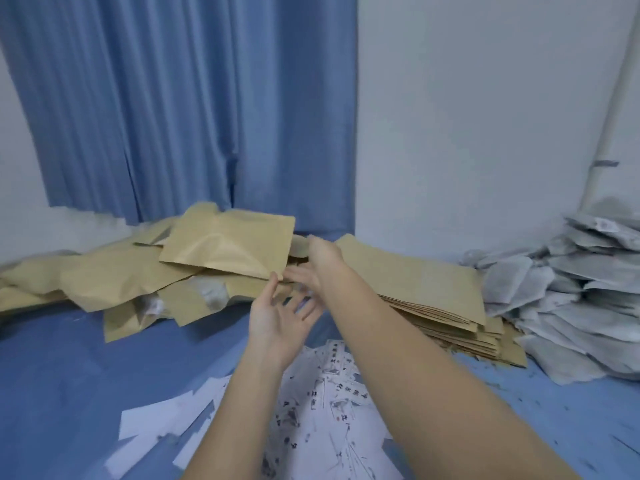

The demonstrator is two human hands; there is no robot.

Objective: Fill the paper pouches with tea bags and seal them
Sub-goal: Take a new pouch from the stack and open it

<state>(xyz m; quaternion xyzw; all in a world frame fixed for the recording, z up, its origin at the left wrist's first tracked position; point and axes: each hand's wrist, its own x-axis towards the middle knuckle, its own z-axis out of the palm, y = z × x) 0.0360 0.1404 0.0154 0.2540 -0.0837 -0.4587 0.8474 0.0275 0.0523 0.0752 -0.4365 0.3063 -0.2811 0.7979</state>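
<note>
A filled brown paper pouch [225,242] lies tilted on top of a loose heap of brown pouches [117,275] at the back left. My left hand [277,320] is open, palm up, and one fingertip touches the pouch's near right corner. My right hand [320,261] reaches over it with relaxed fingers next to the same corner; it is blurred and seems to grip nothing. A neat stack of flat empty pouches [433,292] lies just right of my hands. Grey-white tea bags [568,289] are piled at the far right.
Everything rests on a blue cloth surface [69,368]. White printed sheets [329,393] are scattered under my forearms. A blue curtain [180,116] and a white wall stand behind the piles, and a white pipe [609,126] runs up at the right.
</note>
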